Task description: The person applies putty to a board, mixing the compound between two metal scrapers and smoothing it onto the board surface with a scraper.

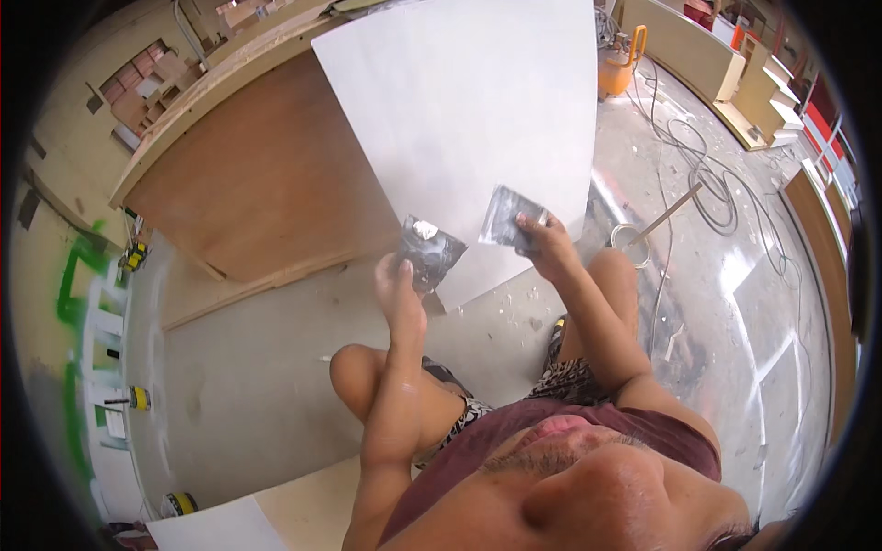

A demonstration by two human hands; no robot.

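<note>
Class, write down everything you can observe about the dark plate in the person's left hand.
The dark plate is thin, flat and roughly four-sided, with a slightly shiny, perhaps plastic or metal face. Whitish smears streak it, and a white lump sits near its upper edge. The left hand grips its left side, thumb on the face, holding it tilted. In the view it overlaps the left edge of the white panel; whether they touch is unclear.

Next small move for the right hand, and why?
Probably bring the white-smeared grey square plate in the right hand toward the white lump: that lump sits on the dark flat plate in the left hand, and the two plates are apart.
</note>
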